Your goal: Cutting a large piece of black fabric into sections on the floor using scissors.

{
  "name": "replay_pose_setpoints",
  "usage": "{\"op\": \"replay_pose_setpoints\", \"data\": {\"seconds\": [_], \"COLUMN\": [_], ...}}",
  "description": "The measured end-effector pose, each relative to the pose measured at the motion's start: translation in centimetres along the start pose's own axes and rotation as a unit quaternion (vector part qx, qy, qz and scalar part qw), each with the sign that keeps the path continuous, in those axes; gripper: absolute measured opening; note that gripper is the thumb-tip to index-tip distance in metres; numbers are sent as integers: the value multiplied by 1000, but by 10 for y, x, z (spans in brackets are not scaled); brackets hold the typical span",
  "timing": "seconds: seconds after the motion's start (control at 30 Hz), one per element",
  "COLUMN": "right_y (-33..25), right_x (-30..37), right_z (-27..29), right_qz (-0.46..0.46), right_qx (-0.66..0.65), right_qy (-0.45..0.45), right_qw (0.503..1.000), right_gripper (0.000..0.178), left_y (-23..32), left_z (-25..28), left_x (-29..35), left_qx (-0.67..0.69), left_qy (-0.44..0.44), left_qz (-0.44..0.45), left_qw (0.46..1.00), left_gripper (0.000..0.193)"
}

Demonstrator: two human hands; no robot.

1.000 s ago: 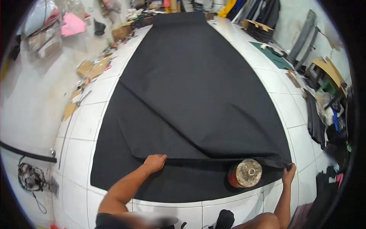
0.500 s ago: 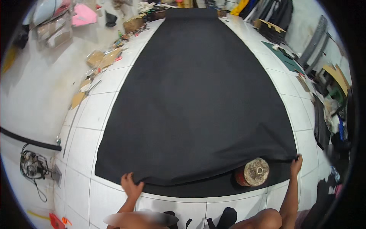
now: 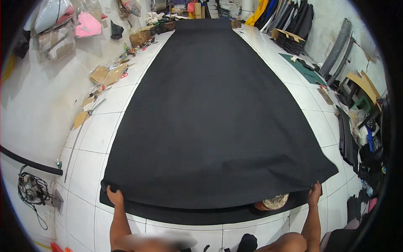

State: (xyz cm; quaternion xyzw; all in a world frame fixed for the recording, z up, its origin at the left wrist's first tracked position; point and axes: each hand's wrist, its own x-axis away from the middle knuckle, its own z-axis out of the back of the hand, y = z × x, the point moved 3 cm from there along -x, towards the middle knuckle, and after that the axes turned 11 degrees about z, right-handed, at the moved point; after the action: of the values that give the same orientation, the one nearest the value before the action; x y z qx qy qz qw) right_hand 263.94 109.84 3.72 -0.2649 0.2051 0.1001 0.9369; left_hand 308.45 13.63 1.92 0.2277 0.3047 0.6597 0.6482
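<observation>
A wide black sheet (image 3: 210, 117) runs along the tiled floor from a roll (image 3: 205, 26) at the far end. Under its near edge lies a second black layer (image 3: 180, 215), showing as a strip. My left hand (image 3: 115, 195) is closed on the upper sheet's edge by the near left corner. At the near right, my right hand (image 3: 314, 194) pinches the same edge, a little inward of the corner that sticks out. A round, heavy-looking cylinder (image 3: 275, 203) with a speckled top and reddish side stands on the lower layer, partly hidden under the upper sheet.
Cardboard pieces (image 3: 100, 74) and small tools line the left wall. A power tool with a coiled cord (image 3: 31, 189) lies at the lower left. On the right are a green mat (image 3: 303, 69), folded black material (image 3: 347, 136) and a grey roll (image 3: 336, 46).
My left hand has moved left and up to the sheet's corner. The right hand has shifted slightly left and down. The upper sheet now covers more of the cylinder, and its fold has flattened.
</observation>
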Motion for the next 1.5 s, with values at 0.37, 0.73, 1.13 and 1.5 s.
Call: {"op": "replay_pose_setpoints", "data": {"seconds": [0.37, 0.73, 1.13, 1.5], "right_y": [-233, -314, -271, -222], "right_x": [19, 11, 76, 172], "right_z": [8, -12, 52, 131], "right_qz": [15, 137, -88, -268], "right_qx": [-72, 74, -38, 66], "right_qy": [81, -179, -107, -140], "right_qw": [994, 972, 990, 951], "right_gripper": [24, 45, 38, 45], "left_y": [7, -17, -12, -31], "left_z": [-25, -67, -57, -72], "left_x": [101, 137, 186, 182], "left_qx": [326, 438, 251, 205], "left_qy": [-65, -398, -496, -492], "left_qz": [242, 351, 363, 378], "left_qw": [912, 726, 748, 758], "left_gripper": [94, 29, 64, 81]}}
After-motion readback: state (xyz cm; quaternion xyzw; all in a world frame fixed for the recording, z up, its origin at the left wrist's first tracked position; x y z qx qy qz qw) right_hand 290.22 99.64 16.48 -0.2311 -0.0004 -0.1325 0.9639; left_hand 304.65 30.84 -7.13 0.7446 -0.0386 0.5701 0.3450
